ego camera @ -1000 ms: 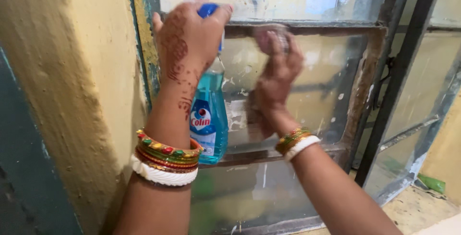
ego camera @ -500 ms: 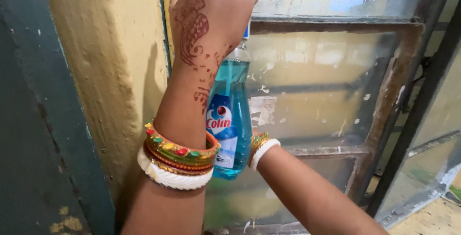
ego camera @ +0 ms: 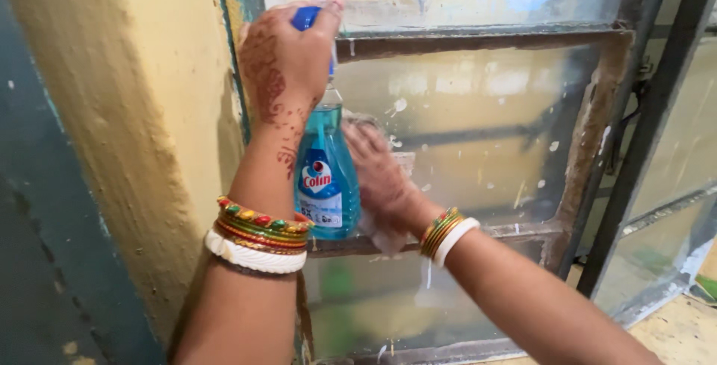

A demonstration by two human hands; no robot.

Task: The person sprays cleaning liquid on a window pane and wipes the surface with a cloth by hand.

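My left hand [ego camera: 287, 66] grips the top of a clear spray bottle [ego camera: 326, 175] of blue liquid with a blue trigger head, held upright against the left edge of a window. My right hand [ego camera: 381, 178] presses a pale cloth [ego camera: 377, 234] flat against the dirty glass pane [ego camera: 478, 133], just right of the bottle. The cloth shows only at the edges of the hand. Both wrists wear several coloured and white bangles.
The window has a rusty metal frame [ego camera: 478, 36] with more panes above and below. A yellow plastered wall [ego camera: 142, 126] stands at the left. Dark metal bars [ego camera: 646, 126] of an open shutter rise at the right, above a pale floor [ego camera: 665, 335].
My right hand slid from the pane's top down and left, passed behind the bottle, and now shows again just right of it. The bottle stayed in my left hand.
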